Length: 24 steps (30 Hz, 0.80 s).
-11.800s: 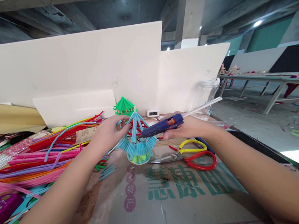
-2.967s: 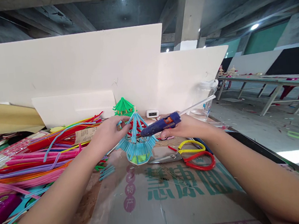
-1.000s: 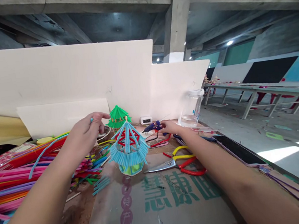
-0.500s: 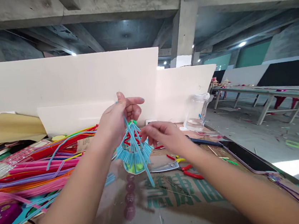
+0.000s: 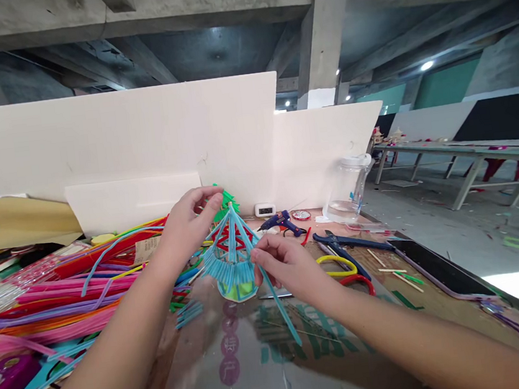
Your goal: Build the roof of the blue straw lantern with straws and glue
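Note:
A small pavilion-like model (image 5: 233, 253) stands on the board, with light-blue fuzzy rods, red zigzag trim and a pale green base. Green fuzzy pieces (image 5: 227, 199) show behind its peak. My left hand (image 5: 190, 221) is at the upper left of the peak, thumb and index finger drawn together; what lies between them is hidden. A long light-blue pipe cleaner (image 5: 282, 310) slants from the peak down to the lower right. My right hand (image 5: 286, 263) pinches it partway along, beside the model's right side.
Bundles of coloured pipe cleaners (image 5: 87, 289) lie at left. Short blue pieces (image 5: 189, 313) sit near the model. Behind are a glue gun (image 5: 281, 222), a small clock (image 5: 265, 209) and a clear jug (image 5: 348, 190). Scissors (image 5: 338, 267), pliers (image 5: 354, 243) and a phone (image 5: 436, 268) lie at right.
My left hand has lowered to the model's peak and its fingers have drawn in. My right hand has closed on the blue pipe cleaner, whose lower end has swung right.

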Motion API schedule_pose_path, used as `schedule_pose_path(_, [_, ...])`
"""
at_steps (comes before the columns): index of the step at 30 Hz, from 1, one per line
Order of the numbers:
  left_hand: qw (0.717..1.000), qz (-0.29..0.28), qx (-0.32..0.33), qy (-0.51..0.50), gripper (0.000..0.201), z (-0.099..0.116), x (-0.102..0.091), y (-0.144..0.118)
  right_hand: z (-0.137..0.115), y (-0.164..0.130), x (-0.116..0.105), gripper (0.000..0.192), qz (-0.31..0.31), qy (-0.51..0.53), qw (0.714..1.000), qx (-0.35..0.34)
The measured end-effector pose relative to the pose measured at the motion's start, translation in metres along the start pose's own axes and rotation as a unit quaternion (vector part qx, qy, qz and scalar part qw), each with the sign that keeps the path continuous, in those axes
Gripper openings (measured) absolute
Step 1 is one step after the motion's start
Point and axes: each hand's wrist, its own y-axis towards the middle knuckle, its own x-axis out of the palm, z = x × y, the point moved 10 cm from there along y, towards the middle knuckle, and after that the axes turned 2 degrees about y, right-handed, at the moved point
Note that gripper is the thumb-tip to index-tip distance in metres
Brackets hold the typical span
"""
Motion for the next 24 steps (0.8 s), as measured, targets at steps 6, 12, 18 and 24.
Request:
schedule_pose_path(6, [0.997, -0.050, 0.014, 0.049, 0.040, -0.029, 0.018, 0.007, 0.015, -0.002, -0.001, 0.024, 0.030, -0.016, 0.999, 0.027])
schedule_pose_path(12, [0.998, -0.064, 0.019, 0.019, 0.040, -0.025, 0.027, 0.005, 0.022, -0.007, -0.002, 0.022, 0.072, -0.041, 0.996, 0.025])
schedule_pose_path(18, [0.997, -0.067, 0.007, 0.026, 0.037, -0.028, 0.031, 0.003, 0.020, -0.009, 0.000, 0.023, 0.084, -0.082, 0.993, 0.006])
schedule_pose_path(24, [0.997, -0.066, -0.008, 0.036, 0.038, -0.027, 0.029, 0.002, 0.023, -0.010, 0.001, 0.022, 0.087, -0.102, 0.991, 0.004])
